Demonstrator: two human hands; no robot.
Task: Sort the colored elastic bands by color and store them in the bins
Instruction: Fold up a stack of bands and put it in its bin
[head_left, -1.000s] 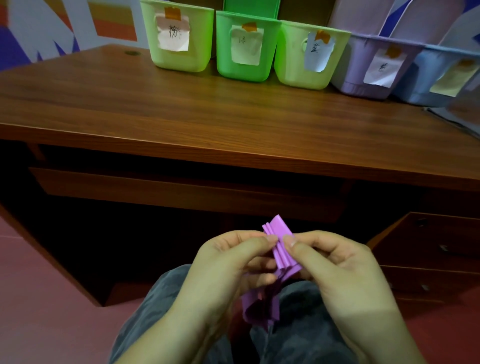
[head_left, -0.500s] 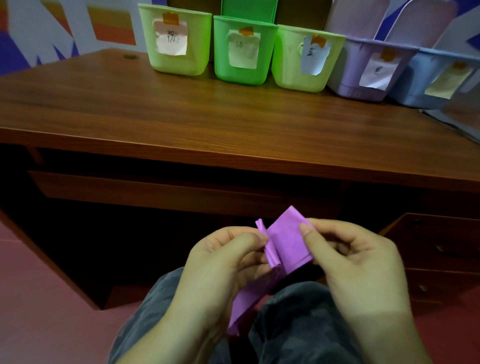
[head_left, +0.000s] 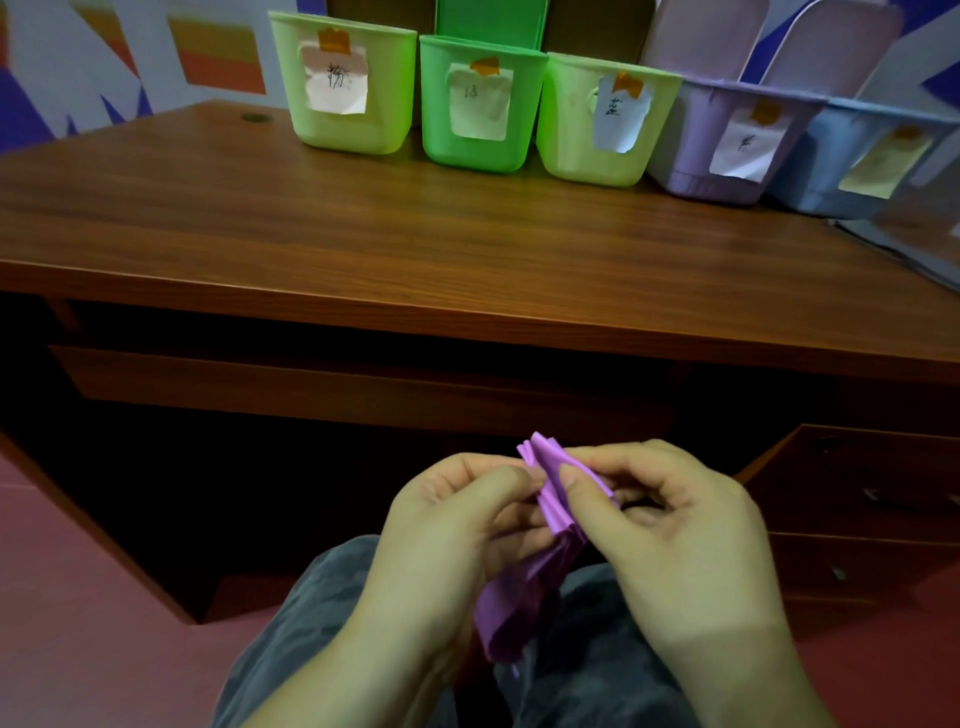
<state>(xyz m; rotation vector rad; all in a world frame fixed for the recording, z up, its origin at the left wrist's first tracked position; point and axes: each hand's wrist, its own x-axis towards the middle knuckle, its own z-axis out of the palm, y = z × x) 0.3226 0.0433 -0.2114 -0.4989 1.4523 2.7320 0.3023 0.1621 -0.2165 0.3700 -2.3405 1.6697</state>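
Sorting looks unfinished: your left hand and right hand both pinch a folded purple band, well short of the purple bin.

A brown wooden desk carries five labelled bins in a row along its far edge: a light green bin, a darker green bin, another light green bin, a purple bin and a blue bin.

Head view, downward (close), facing desk
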